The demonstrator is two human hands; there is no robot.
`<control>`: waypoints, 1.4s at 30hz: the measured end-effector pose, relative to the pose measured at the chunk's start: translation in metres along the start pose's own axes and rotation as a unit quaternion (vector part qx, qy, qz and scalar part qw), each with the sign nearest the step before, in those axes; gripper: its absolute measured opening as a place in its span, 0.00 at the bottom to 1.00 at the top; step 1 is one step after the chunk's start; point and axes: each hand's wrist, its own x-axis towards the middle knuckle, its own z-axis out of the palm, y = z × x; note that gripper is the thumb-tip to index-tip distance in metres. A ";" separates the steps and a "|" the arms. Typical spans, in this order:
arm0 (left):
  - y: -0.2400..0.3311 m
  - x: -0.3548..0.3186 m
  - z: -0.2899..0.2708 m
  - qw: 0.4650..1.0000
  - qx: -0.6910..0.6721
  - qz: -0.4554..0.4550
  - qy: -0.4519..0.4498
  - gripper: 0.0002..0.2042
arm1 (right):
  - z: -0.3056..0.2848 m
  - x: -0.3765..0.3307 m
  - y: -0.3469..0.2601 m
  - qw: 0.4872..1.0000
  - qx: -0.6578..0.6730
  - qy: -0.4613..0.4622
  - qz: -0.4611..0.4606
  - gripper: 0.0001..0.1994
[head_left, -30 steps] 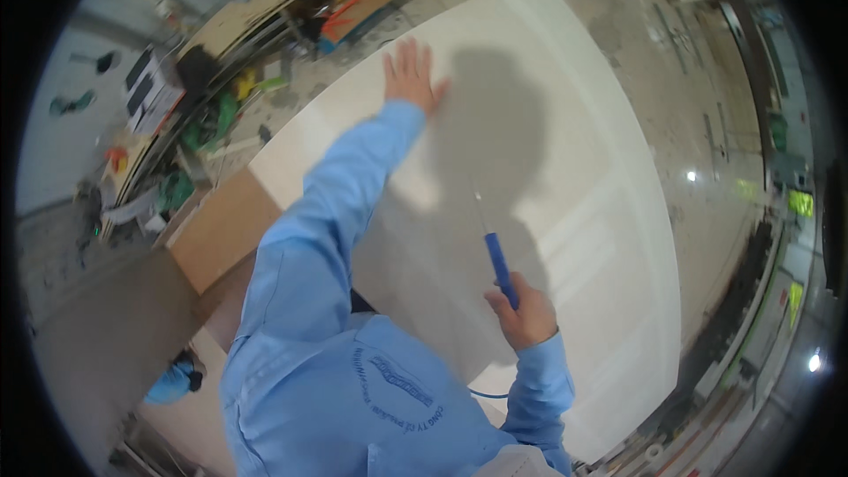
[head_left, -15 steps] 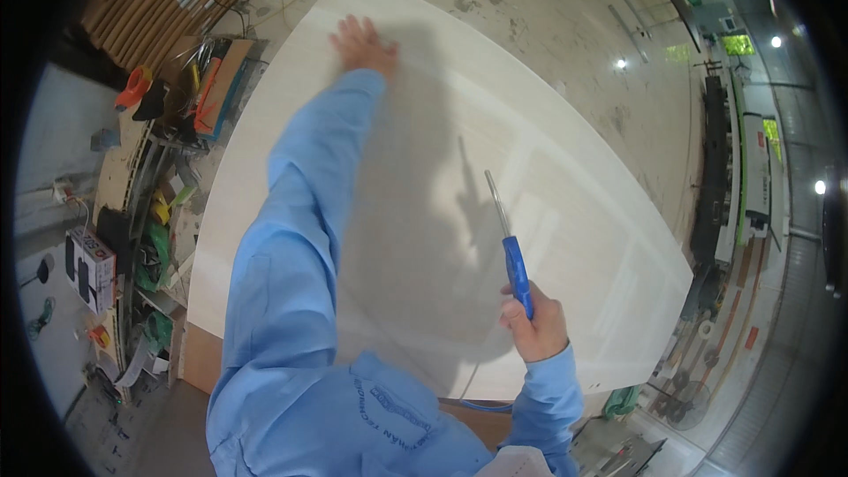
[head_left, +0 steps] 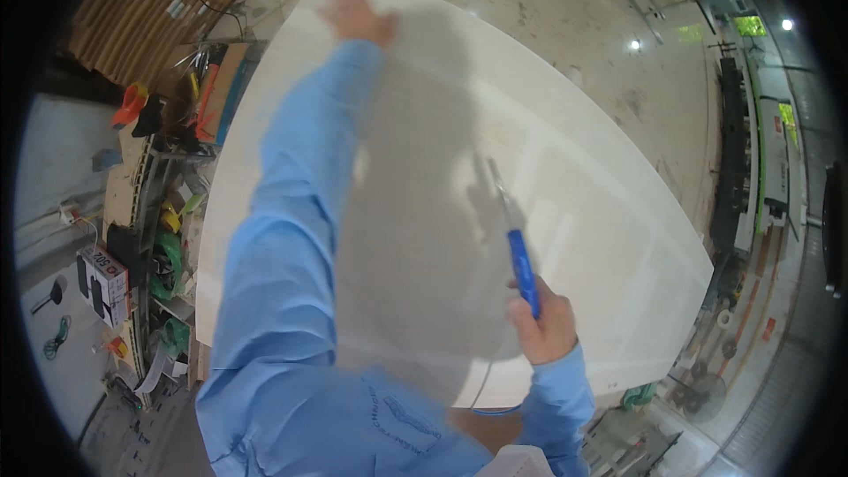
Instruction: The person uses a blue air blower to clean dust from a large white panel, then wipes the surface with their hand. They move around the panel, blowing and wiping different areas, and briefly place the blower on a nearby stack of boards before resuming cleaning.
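Note:
A large white panelled board (head_left: 601,177) lies flat below me and fills the middle of the view. My left hand (head_left: 358,18) rests flat on it near its far edge, fingers spread, arm in a light blue sleeve stretched out. My right hand (head_left: 545,322) grips a blue-handled tool (head_left: 519,261) near the board's near edge. The tool's thin metal tip (head_left: 496,178) points away from me, over the board's surface. My shadow falls across the board between both arms.
A cluttered shelf of tools, boxes and green items (head_left: 155,238) runs along the board's left side. An orange object (head_left: 132,102) lies further up. Bare concrete floor (head_left: 565,9) stretches beyond the board. Machinery and racks (head_left: 751,159) line the right side.
My head has turned, so the board has swung round and sits more to the right. Both hands keep their places on the board, and the tool stays in my right hand.

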 end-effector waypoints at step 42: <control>0.205 -0.363 -0.100 0.804 -0.214 0.532 -0.161 0.37 | -0.085 0.021 0.197 0.977 -0.091 0.107 0.160 0.33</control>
